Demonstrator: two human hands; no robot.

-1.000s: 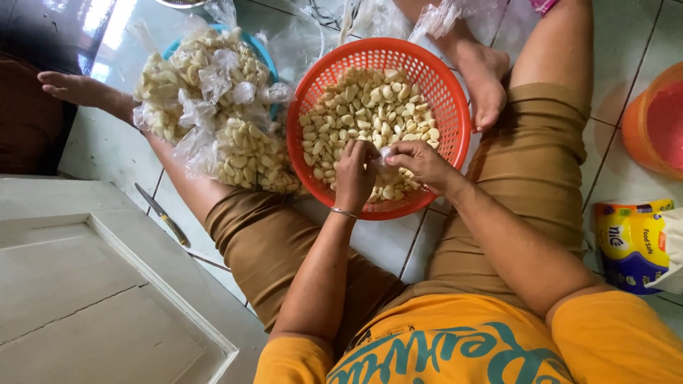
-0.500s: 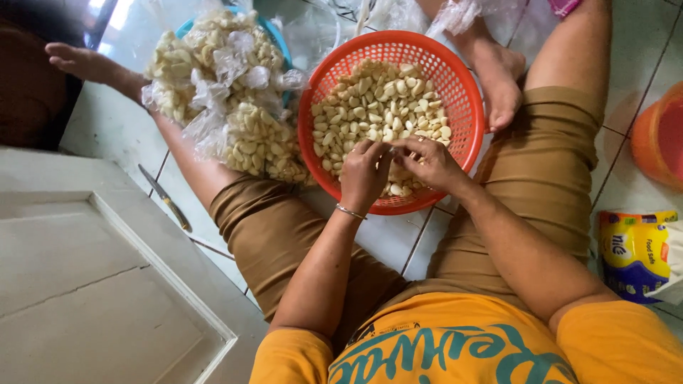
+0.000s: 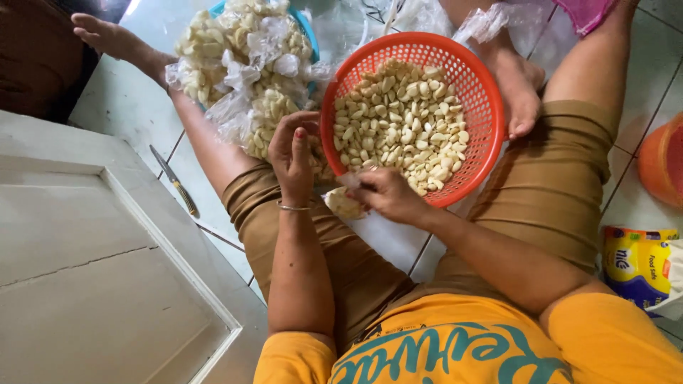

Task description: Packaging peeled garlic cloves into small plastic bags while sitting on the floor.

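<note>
An orange mesh basket point(image 3: 478, 85) full of peeled garlic cloves point(image 3: 402, 121) sits on the tiled floor between my spread legs. My right hand point(image 3: 388, 193) is at the basket's near rim, closed on a small clear plastic bag point(image 3: 343, 205) with a few cloves in it. My left hand point(image 3: 292, 153) is raised just left of the bag with its fingers curled. Whether it grips the plastic is unclear. Left of the basket, a heap of filled small bags point(image 3: 242, 71) lies in a blue basin point(image 3: 306, 28).
A knife point(image 3: 174, 183) lies on the floor by my left thigh, next to a white door panel point(image 3: 85, 270). A bare foot point(image 3: 516, 89) rests against the basket's right rim. An orange bucket point(image 3: 662, 160) and a yellow-and-blue package point(image 3: 640, 263) are at the right.
Both hands have come out of the basket's cloves toward its near left rim. My right hand now holds a small bag of cloves. My left hand has lifted beside it.
</note>
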